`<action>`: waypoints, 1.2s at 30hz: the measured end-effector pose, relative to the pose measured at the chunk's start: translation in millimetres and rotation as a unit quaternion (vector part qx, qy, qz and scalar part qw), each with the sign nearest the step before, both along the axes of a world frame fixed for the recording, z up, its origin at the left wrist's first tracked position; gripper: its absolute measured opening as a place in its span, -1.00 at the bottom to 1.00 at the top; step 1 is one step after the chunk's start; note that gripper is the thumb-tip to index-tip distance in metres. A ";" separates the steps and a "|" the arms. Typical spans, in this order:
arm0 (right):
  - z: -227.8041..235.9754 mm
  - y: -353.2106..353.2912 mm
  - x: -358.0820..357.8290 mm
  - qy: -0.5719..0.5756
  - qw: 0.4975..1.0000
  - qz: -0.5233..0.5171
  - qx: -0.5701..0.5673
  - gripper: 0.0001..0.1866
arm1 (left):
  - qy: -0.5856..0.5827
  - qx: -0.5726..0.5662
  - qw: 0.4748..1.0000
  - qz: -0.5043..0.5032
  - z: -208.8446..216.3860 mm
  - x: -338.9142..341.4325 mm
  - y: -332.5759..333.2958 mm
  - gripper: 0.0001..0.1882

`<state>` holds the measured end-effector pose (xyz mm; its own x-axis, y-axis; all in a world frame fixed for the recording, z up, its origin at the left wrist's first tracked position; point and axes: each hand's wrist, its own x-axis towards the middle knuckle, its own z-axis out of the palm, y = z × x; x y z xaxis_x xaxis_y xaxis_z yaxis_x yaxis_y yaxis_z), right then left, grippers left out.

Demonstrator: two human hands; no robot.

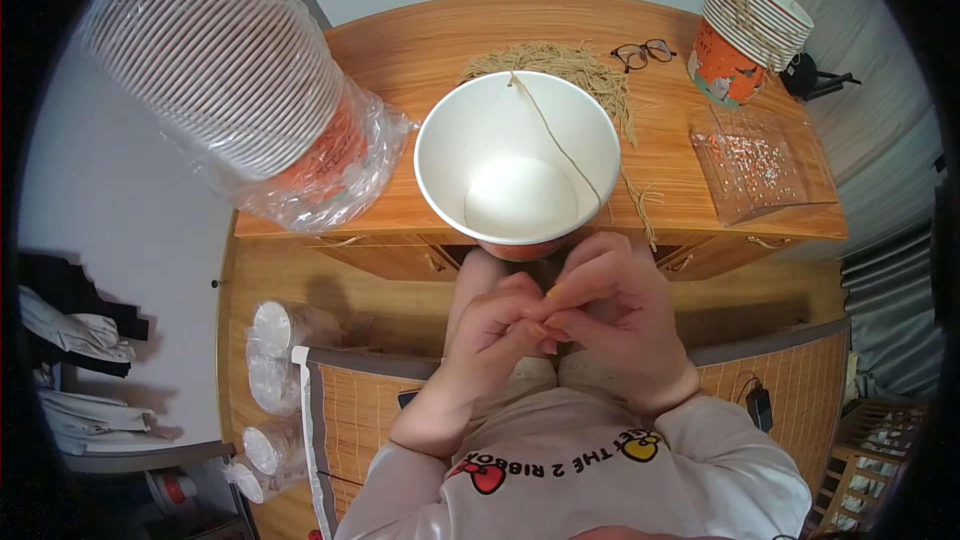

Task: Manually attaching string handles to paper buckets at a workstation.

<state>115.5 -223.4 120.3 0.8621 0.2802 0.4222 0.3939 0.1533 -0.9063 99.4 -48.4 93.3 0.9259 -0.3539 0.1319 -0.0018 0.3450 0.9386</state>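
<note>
My left hand (499, 326) and my right hand (618, 308) meet in front of a large white-lined paper bucket (515, 202). Fingertips of both are pinched together, touching each other; whatever lies between them is too small to make out. The bucket stands upright at the table's near edge, with a little of its orange outside showing under the rim. From a hole near its far rim, a tan twine cord (552, 130) runs across the inside toward the near right rim. Behind the bucket lies a bundle of cut twine (560, 62), with loose strands trailing down its right side.
A tall stack of buckets in clear plastic (235, 80) leans at the left. At the back right stand nested orange buckets with twine (735, 50). Nearer are a clear tray of small beads (752, 165) and eyeglasses (645, 54). Wrapped white stacks (272, 350) rest on the floor.
</note>
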 end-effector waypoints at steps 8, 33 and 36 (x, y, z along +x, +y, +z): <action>-5.8 1.6 1.4 -0.079 0.982 -0.145 -0.086 -0.75 | -0.295 0.228 0.915 0.152 1.0 13.4 2.2 -0.87; -6.0 -5.5 8.9 -0.153 0.976 -0.149 -0.049 -0.85 | -0.338 0.357 0.781 0.386 -2.5 29.7 -13.5 -0.87; -7.1 -5.8 8.6 -0.152 0.976 -0.149 -0.051 -0.85 | -0.336 0.354 0.779 0.395 -1.4 30.2 -15.5 -0.87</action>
<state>124.1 -229.2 113.2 0.7511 0.0911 0.6539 0.6602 -0.0937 -0.7452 129.6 -63.9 91.9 0.6976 0.0863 0.7113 -0.5242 -0.6153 0.5887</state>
